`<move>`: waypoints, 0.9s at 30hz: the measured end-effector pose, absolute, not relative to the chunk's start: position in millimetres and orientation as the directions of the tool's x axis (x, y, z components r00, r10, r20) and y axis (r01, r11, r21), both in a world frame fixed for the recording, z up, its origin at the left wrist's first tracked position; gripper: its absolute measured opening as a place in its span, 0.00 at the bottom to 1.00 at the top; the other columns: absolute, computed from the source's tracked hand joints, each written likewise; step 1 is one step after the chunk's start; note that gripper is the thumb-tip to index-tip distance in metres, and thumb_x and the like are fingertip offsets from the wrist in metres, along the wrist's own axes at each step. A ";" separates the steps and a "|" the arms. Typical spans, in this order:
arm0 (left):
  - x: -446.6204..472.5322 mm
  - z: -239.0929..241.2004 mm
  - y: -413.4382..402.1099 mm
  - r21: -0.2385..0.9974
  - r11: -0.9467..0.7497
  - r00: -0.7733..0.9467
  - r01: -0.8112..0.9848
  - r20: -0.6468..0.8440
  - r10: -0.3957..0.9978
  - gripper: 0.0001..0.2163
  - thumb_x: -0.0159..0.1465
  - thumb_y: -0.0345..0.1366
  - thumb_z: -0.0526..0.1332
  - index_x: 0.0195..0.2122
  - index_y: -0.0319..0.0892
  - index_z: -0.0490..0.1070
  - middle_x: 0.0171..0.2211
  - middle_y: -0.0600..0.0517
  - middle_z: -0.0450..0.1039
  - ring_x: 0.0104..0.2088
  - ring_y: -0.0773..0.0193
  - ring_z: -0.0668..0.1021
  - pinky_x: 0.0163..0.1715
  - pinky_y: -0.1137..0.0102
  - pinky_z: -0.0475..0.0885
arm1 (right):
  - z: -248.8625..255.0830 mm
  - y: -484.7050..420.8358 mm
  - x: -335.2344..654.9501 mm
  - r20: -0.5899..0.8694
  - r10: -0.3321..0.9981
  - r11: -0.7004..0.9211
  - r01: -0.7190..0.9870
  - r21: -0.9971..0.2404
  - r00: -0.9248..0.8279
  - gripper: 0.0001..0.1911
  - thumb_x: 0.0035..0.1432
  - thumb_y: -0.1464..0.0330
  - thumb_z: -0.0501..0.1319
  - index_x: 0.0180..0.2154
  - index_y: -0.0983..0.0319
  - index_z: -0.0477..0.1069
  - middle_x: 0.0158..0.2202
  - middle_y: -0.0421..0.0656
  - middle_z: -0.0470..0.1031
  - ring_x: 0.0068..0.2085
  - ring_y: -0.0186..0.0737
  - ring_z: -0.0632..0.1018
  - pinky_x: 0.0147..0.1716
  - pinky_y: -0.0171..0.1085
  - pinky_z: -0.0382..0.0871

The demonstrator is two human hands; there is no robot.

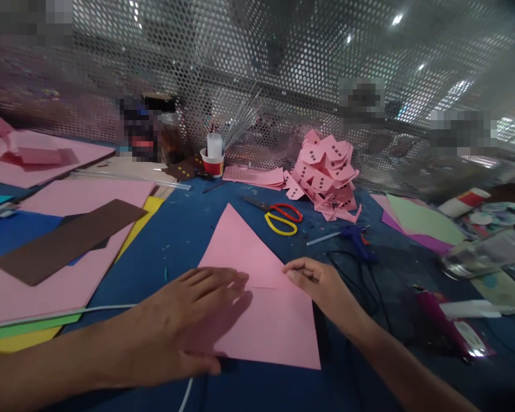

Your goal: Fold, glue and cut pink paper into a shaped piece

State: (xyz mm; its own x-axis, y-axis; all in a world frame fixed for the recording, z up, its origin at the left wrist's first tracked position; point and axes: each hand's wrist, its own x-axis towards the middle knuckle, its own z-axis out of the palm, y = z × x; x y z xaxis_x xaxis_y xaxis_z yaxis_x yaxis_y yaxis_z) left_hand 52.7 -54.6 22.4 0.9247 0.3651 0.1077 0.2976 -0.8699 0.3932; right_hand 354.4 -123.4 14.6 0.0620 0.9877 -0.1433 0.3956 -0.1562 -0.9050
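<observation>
A pink sheet of paper [266,332] lies in front of me, its upper part running to a point at the far end. A crease or edge crosses its middle. My left hand [175,320] rests over the sheet's left side, fingers stretched out and thumb apart, near the lower edge. At the right edge, my right hand [320,286] pinches the paper between thumb and fingertips. Just beyond the sheet lie scissors [283,218] with one red and one yellow handle. A blue glue gun [356,240] with a clear stick sits past my right hand.
Left are pink sheets [47,292] with a brown strip [71,240] on top. A folded pink paper piece with dark squares [324,174] stands at the back by a paper cup [212,163]. Right are a glass jar [489,252] and a magenta device [452,323]. Cables cross the table.
</observation>
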 end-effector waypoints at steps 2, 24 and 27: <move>53.1 21.1 -58.7 0.325 -0.900 0.938 0.291 0.088 0.335 0.40 0.61 0.47 0.68 0.71 0.49 0.53 0.68 0.45 0.62 0.67 0.47 0.66 0.64 0.51 0.68 | 14.7 -122.7 355.1 -0.153 0.986 -0.166 0.391 -0.905 0.065 0.13 0.64 0.59 0.61 0.42 0.60 0.79 0.37 0.42 0.80 0.36 0.38 0.77 0.33 0.34 0.66; 55.1 17.8 -60.1 0.141 -0.970 0.940 0.200 0.251 0.230 0.25 0.68 0.48 0.61 0.62 0.42 0.67 0.60 0.44 0.73 0.59 0.50 0.77 0.56 0.57 0.76 | 15.1 -129.4 355.4 0.009 1.000 -0.005 0.690 -0.723 0.016 0.10 0.66 0.67 0.58 0.45 0.57 0.77 0.40 0.42 0.80 0.38 0.38 0.78 0.40 0.36 0.71; 56.9 21.8 -61.4 0.164 -0.967 0.941 0.196 0.245 0.233 0.30 0.64 0.53 0.64 0.63 0.41 0.66 0.60 0.43 0.73 0.58 0.49 0.77 0.57 0.56 0.75 | 14.8 -130.4 355.3 0.018 1.000 0.021 0.732 -0.681 -0.012 0.10 0.67 0.68 0.58 0.46 0.57 0.76 0.41 0.42 0.79 0.39 0.39 0.78 0.41 0.37 0.70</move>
State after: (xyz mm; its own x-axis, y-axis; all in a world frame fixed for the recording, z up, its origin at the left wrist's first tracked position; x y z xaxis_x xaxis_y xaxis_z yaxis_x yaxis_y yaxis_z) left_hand 56.9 -61.4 21.8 0.9411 0.2327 0.2454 0.1964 -0.9668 0.1636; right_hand 355.3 -130.4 14.8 -0.0123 0.9998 0.0181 0.7322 0.0213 -0.6808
